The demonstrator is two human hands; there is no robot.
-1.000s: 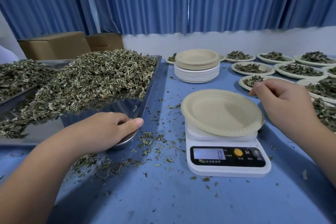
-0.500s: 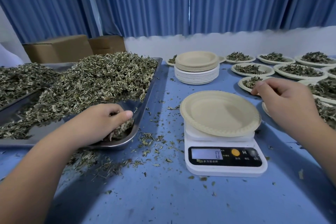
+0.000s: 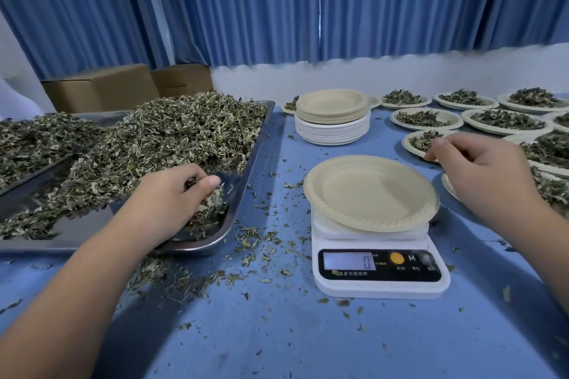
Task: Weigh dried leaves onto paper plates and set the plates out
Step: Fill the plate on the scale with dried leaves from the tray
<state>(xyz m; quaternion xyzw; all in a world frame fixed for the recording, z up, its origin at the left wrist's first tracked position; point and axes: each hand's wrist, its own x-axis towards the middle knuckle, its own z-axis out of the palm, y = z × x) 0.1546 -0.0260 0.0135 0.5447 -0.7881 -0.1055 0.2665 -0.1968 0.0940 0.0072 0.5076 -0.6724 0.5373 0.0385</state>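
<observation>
An empty beige paper plate (image 3: 369, 191) sits on a white digital scale (image 3: 378, 268) whose display reads 0. To the left a steel tray (image 3: 246, 163) holds a big heap of dried leaves (image 3: 172, 138). My left hand (image 3: 172, 194) is in the tray's near right corner, fingers curled round a handful of leaves. My right hand (image 3: 483, 172) hovers right of the scale plate, fingers loosely curled, holding nothing I can see. A stack of unused plates (image 3: 332, 117) stands behind the scale.
Several plates filled with leaves (image 3: 505, 120) cover the right and back right of the blue table (image 3: 277, 332). Loose leaf bits lie scattered between tray and scale. A second tray of leaves (image 3: 37, 138) is at far left. Cardboard boxes (image 3: 101, 86) stand behind it.
My left hand has moved from the tray's front rim up into the leaves and closed round a handful. My right hand has barely shifted.
</observation>
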